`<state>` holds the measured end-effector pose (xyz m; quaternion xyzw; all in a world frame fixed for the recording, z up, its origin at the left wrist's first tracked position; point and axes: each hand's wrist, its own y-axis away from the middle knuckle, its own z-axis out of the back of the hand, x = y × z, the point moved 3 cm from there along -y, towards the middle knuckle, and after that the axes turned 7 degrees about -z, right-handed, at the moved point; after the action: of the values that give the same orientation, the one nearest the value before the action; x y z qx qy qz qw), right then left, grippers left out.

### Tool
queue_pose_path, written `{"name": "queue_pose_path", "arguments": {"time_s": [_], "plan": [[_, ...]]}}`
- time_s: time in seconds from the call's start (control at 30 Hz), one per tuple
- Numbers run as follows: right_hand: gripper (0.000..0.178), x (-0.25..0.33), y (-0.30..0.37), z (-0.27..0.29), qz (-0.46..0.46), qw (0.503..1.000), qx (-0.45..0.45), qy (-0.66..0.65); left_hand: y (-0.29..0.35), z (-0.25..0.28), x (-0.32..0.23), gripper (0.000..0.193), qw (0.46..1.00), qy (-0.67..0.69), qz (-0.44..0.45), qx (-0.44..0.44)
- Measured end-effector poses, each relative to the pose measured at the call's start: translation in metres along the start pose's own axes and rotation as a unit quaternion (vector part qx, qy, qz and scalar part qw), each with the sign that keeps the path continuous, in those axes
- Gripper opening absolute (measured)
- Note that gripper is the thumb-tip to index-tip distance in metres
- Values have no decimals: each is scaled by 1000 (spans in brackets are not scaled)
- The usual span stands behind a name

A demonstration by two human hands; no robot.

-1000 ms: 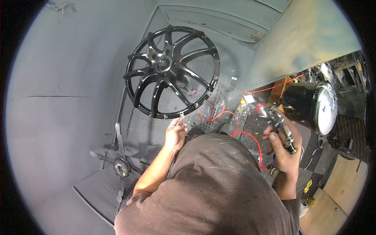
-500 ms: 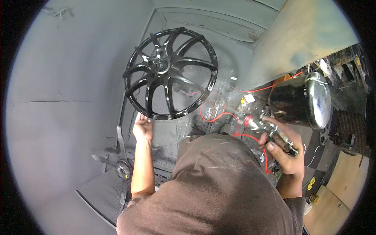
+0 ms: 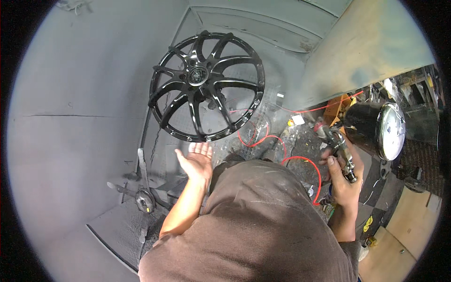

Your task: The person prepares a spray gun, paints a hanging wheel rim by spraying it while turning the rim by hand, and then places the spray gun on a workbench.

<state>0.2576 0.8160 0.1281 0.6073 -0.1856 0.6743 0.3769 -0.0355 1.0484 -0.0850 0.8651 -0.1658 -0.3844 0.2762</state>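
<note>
A glossy black multi-spoke alloy wheel point(image 3: 198, 75) is held up ahead of me, its face toward me; what supports it is hidden. Under its near rim my left hand point(image 3: 197, 162) is open, palm up and fingers spread, the fingertips close to or touching the rim's lower edge. Off to the right, my right hand point(image 3: 346, 185) is wrapped round the handle of a metal spray gun point(image 3: 342, 151). A dark cup with a shiny silver end point(image 3: 392, 131) is beside the gun and appears attached to it. The gun's red-tipped nose is apart from the wheel.
A red air hose point(image 3: 317, 174) loops over the stained floor. Grey booth walls point(image 3: 80, 141) rise at the left and back, with a pale panel point(image 3: 376, 51) at right. A grey-coated stand with arms point(image 3: 144, 201) is at lower left. Wooden boards point(image 3: 394, 249) lie at lower right.
My left hand has moved right along the wheel's near edge, and the wheel has turned and shifted slightly right. My right hand has carried the spray gun a little farther right.
</note>
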Motion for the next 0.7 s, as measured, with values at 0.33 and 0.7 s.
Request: {"name": "queue_pose_path", "arguments": {"time_s": [0.33,0.7], "plan": [[50,16,2,-5,-65,989,133,-20,-76,-7,-97,85,989,-1,-151,10],[48,-8,5,-1,-30,999,-14,-11,-40,5,-27,75,996,30,-76,-34]]}}
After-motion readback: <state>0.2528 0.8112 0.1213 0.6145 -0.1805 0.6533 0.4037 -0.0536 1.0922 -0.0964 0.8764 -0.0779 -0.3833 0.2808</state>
